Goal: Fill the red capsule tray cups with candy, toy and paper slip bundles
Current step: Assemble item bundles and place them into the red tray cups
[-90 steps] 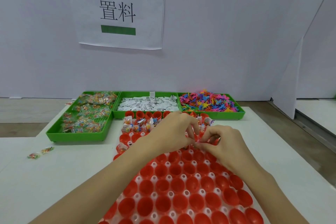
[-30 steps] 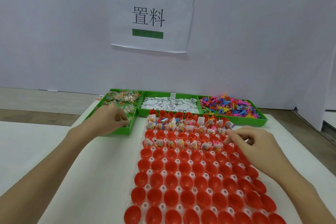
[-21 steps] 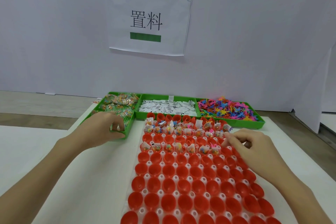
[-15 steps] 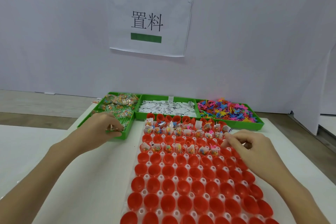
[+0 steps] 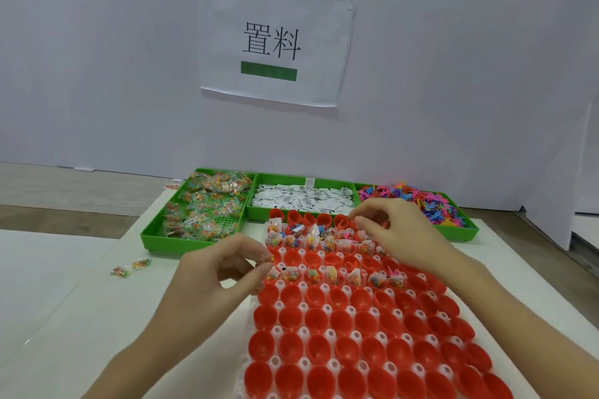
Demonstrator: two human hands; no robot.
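Note:
The red capsule tray [image 5: 349, 351] lies in front of me; several cups in its far rows hold candy, toy and slip bundles [image 5: 311, 275], and the near rows are empty. My left hand [image 5: 220, 272] hovers at the tray's left edge and pinches a small clear candy packet [image 5: 266, 258] between thumb and fingers. My right hand [image 5: 397, 233] is over the far right cups, fingers curled, fingertips close together near the far row. Whether it holds anything is hidden.
Three green trays stand behind the capsule tray: candy packets [image 5: 207, 207] on the left, paper slips [image 5: 301, 201] in the middle, coloured plastic toys [image 5: 431, 204] on the right. Two loose candy packets [image 5: 131, 267] lie on the white table at left. A wall sign [image 5: 275, 42] hangs behind.
My left hand left the candy tray and came to the capsule tray's left edge with a packet. My right hand moved from the tray's right side toward the far rows.

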